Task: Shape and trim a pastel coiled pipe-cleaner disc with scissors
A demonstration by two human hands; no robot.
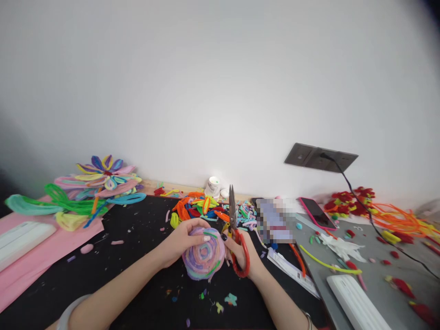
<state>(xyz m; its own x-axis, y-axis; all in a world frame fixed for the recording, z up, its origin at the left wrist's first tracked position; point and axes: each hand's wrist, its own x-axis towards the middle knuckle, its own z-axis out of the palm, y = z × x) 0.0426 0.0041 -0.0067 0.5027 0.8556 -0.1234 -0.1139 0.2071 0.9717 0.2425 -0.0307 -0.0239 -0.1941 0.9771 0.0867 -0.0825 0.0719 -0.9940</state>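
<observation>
My left hand (pixel 184 240) is closed on the left and upper edge of a round, flat coil of pastel pipe cleaners (pixel 202 256), its thumb lying across the top. Purple, pink and blue rings wind around the coil, with a few green bits on it. At the coil's right edge, my right hand (pixel 250 259) grips a pair of scissors (pixel 233 211) by red-orange handles. The blades point up, away from me, and look almost closed. Right fingertips reach the coil's rim; whether they also pinch it I cannot tell.
Behind my hands lies a heap of colourful pipe cleaners (pixel 194 206), near a white cup (pixel 213 187). Large pipe-cleaner flowers (pixel 106 176) stand back left on pink paper (pixel 24 284). To the right are a pink-edged phone (pixel 318 214), a white power bank-like block (pixel 355 300) and a black cable (pixel 360 204).
</observation>
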